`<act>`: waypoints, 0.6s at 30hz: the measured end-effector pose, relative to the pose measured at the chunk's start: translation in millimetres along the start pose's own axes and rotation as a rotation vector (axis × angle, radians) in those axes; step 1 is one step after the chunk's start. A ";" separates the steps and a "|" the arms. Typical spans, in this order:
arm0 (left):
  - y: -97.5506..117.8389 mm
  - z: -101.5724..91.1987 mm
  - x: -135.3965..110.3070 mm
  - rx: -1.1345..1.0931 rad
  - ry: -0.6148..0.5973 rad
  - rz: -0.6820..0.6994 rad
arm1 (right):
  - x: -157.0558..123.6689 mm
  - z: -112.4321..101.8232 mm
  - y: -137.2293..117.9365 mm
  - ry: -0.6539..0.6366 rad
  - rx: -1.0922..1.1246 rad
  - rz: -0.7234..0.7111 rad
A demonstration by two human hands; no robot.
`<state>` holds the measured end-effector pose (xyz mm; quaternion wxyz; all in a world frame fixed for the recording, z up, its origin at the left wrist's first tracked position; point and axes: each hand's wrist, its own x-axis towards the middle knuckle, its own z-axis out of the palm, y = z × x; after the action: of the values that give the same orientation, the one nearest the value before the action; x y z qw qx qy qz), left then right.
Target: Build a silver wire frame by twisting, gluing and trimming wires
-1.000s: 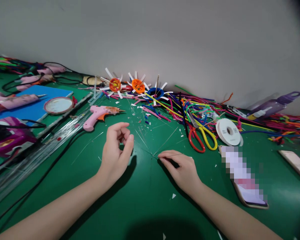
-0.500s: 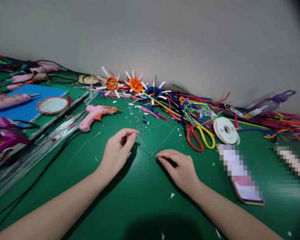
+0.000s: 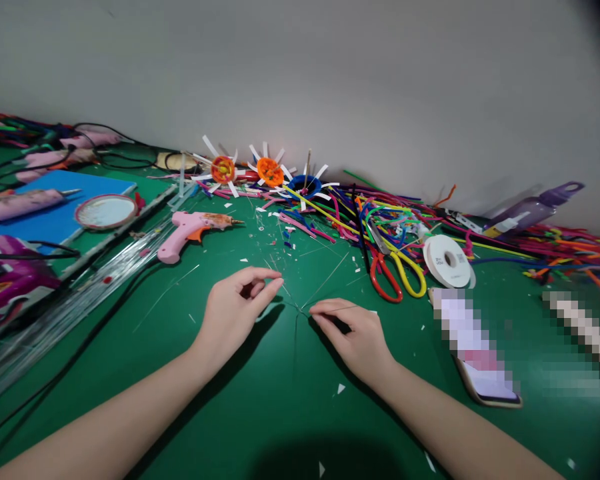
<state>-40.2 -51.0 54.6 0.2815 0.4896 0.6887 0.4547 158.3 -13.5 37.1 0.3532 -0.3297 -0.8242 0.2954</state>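
Several thin, wire-like strands (image 3: 325, 275) meet at a small knot or twist and fan out over the green table. My right hand (image 3: 353, 333) pinches one strand close to that joint, thumb against forefinger, and part of the strand passes over the fingers. On the other side, my left hand (image 3: 237, 303) has thumb and forefinger brought together at the tips, on a strand that runs down to the joint. The hand's other fingers are curled in. A pink glue gun (image 3: 195, 233) lies beyond my left hand; red-and-yellow-handled scissors (image 3: 397, 273) lie beyond my right.
Behind lie colourful pipe cleaners (image 3: 330, 213) and paper-petalled flower shapes (image 3: 269, 172). A ribbon spool (image 3: 447, 261), phone (image 3: 475, 347) and purple bottle (image 3: 530, 210) are at right. Clear glue sticks (image 3: 100, 273), a blue board (image 3: 90, 180) and a round lid (image 3: 106, 211) occupy the left.
My left hand has come slightly down and its fingertips have slid along the strand, closer to the joint. My right hand keeps its pinch, nearly still. The whole view has shifted slightly.
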 end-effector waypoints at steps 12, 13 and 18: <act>-1.3 3.2 6.4 0.032 -0.016 0.009 | 0.5 -0.8 -1.2 -0.007 0.011 0.013; -1.7 3.4 6.4 0.037 -0.019 0.013 | 0.5 -0.9 -1.3 -0.009 0.011 0.017; -1.7 2.5 5.5 0.051 -0.024 0.023 | -0.3 -1.2 -1.0 -0.010 0.016 0.044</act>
<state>-40.8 -45.2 52.3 0.2718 0.5098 0.6911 0.4343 159.0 -14.0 38.4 0.3452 -0.3433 -0.8161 0.3112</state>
